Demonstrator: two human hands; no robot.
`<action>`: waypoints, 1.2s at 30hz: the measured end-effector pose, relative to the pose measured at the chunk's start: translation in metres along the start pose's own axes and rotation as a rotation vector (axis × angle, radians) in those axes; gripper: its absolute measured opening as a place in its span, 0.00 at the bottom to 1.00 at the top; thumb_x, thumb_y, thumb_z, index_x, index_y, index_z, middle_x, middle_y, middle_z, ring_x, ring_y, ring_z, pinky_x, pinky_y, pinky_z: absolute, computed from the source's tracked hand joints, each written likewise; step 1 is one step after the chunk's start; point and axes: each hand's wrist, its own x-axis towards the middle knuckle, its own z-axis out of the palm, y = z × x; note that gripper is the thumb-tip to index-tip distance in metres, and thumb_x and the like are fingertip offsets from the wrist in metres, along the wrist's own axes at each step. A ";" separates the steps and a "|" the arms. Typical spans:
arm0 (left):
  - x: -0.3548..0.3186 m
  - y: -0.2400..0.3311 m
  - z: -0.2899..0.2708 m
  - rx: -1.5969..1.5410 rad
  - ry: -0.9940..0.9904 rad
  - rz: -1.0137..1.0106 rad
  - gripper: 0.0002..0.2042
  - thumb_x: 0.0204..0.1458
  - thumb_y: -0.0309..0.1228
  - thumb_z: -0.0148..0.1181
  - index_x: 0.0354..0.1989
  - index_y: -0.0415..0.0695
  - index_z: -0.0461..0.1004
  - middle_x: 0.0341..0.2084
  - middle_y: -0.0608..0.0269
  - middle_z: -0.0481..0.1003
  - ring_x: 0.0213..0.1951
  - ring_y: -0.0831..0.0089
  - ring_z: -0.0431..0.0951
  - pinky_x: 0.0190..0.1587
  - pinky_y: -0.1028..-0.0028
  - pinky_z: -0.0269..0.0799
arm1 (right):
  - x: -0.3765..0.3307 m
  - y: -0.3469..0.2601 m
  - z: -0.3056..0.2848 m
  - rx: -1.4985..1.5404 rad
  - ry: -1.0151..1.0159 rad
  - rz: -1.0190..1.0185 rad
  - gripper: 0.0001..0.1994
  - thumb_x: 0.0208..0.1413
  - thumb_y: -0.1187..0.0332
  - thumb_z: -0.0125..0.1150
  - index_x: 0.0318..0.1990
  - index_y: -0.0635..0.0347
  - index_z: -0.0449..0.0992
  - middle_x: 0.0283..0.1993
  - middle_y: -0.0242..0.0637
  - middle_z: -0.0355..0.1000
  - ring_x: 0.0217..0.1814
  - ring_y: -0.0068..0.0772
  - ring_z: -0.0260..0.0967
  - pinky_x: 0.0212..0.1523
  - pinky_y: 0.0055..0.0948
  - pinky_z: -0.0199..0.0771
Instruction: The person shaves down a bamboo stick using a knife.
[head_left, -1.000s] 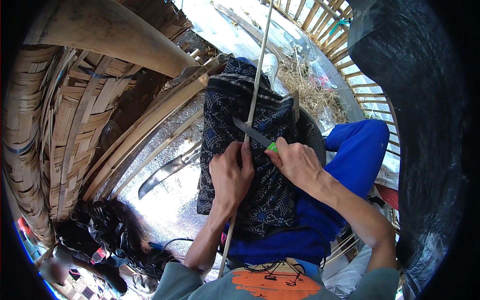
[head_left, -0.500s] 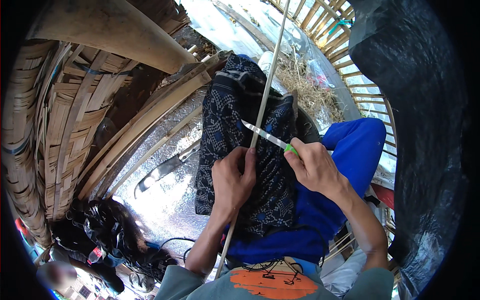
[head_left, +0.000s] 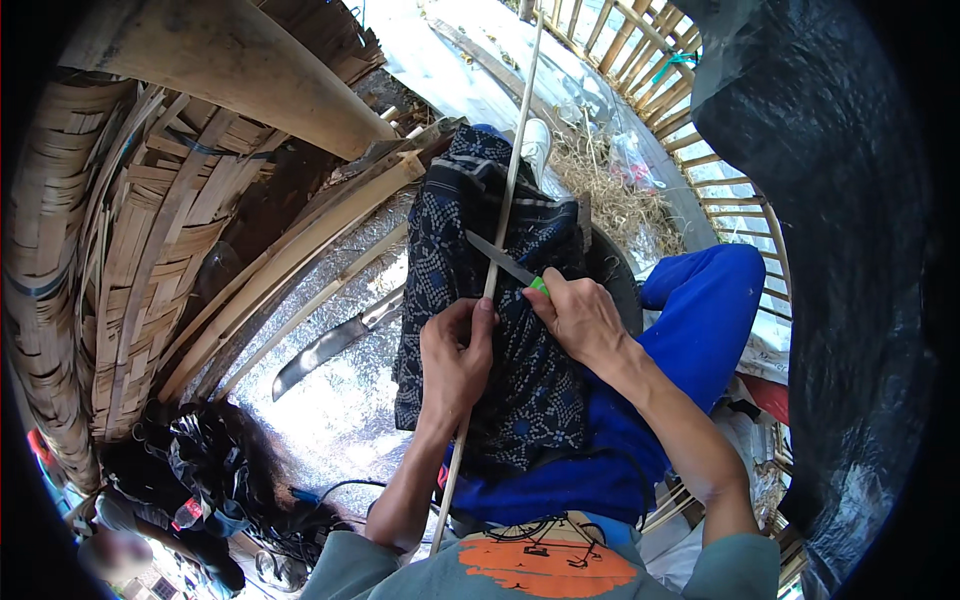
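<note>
Bamboo strip — thin, pale and long — runs from the top of the view down over the person's lap to the lower middle, lying along a dark patterned cloth draped over the knee. The left hand is closed around the strip partway down its length, thumb up against it. Just beside it, the right hand grips a small knife by its green handle; the grey blade points up and to the left and its edge meets the strip just above the left hand's fingers. Both hands are close together, each clamped on its own thing, almost touching over the cloth.

Under the cloth are blue trousers, the right leg bent out to the side. To the left of the lap, on a shiny silver sheet spread over the ground, lies a large curved blade, well apart from the hands. Wider bamboo slats lean across beside it, and woven bamboo panels fill the left rim. A thick bamboo pole crosses the upper left. Dry straw sits beyond the knee, by a slatted bamboo fence. Black plastic sheeting hangs on the right — a tangle of dark bags lies lower left.
</note>
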 end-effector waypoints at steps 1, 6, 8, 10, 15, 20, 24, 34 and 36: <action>0.000 0.003 0.000 -0.003 -0.003 0.007 0.16 0.62 0.35 0.52 0.28 0.34 0.75 0.14 0.71 0.68 0.19 0.87 0.63 0.22 0.79 0.54 | 0.001 0.000 0.001 0.008 0.021 -0.003 0.19 0.62 0.57 0.54 0.26 0.62 0.66 0.15 0.50 0.68 0.20 0.55 0.71 0.17 0.47 0.70; -0.027 0.024 0.009 0.115 -0.122 0.052 0.16 0.61 0.34 0.52 0.27 0.35 0.75 0.12 0.71 0.67 0.18 0.87 0.62 0.21 0.78 0.53 | 0.025 0.005 -0.026 0.038 0.109 0.160 0.19 0.65 0.58 0.49 0.28 0.65 0.69 0.17 0.55 0.69 0.23 0.59 0.71 0.20 0.48 0.70; -0.026 0.028 0.005 0.045 -0.137 0.012 0.15 0.61 0.34 0.53 0.27 0.35 0.75 0.12 0.70 0.66 0.17 0.86 0.61 0.20 0.77 0.52 | 0.020 0.001 -0.046 0.108 0.067 0.154 0.19 0.66 0.59 0.47 0.27 0.66 0.67 0.17 0.55 0.67 0.23 0.60 0.70 0.20 0.48 0.66; -0.016 0.031 -0.001 0.047 -0.070 0.022 0.15 0.61 0.34 0.53 0.27 0.35 0.74 0.11 0.69 0.66 0.15 0.85 0.62 0.19 0.76 0.53 | 0.006 0.009 -0.044 0.141 0.125 0.143 0.19 0.66 0.60 0.47 0.27 0.66 0.66 0.16 0.54 0.65 0.22 0.60 0.68 0.20 0.47 0.62; 0.000 0.029 0.002 0.260 -0.136 0.056 0.17 0.60 0.36 0.52 0.26 0.34 0.73 0.11 0.62 0.69 0.15 0.80 0.70 0.20 0.75 0.62 | -0.020 0.005 -0.037 0.301 0.279 0.027 0.17 0.66 0.63 0.47 0.25 0.65 0.61 0.15 0.51 0.57 0.20 0.60 0.62 0.18 0.42 0.54; -0.001 0.024 -0.001 0.230 -0.158 0.040 0.20 0.61 0.38 0.51 0.21 0.34 0.72 0.10 0.64 0.68 0.14 0.79 0.68 0.19 0.75 0.61 | -0.031 0.005 -0.021 0.369 0.162 -0.043 0.15 0.64 0.65 0.50 0.27 0.64 0.62 0.16 0.52 0.61 0.22 0.60 0.65 0.18 0.43 0.58; 0.002 0.030 -0.004 0.198 -0.197 -0.107 0.22 0.61 0.39 0.50 0.22 0.32 0.73 0.11 0.53 0.69 0.16 0.71 0.70 0.24 0.69 0.63 | -0.030 0.008 -0.025 0.399 -0.016 -0.002 0.15 0.64 0.64 0.52 0.27 0.64 0.63 0.15 0.52 0.62 0.21 0.59 0.66 0.18 0.43 0.59; -0.006 0.017 -0.013 0.155 -0.159 -0.240 0.25 0.62 0.42 0.49 0.18 0.34 0.71 0.09 0.62 0.67 0.14 0.77 0.68 0.20 0.73 0.62 | -0.028 0.006 -0.002 0.195 -0.060 -0.039 0.17 0.62 0.60 0.55 0.25 0.63 0.67 0.14 0.51 0.65 0.19 0.57 0.69 0.16 0.44 0.67; -0.007 0.017 -0.012 0.093 -0.162 -0.238 0.25 0.63 0.43 0.49 0.18 0.35 0.70 0.10 0.66 0.66 0.14 0.80 0.67 0.18 0.76 0.61 | -0.025 0.006 -0.005 0.222 -0.080 -0.014 0.17 0.62 0.61 0.55 0.26 0.63 0.66 0.16 0.51 0.64 0.20 0.58 0.67 0.20 0.46 0.65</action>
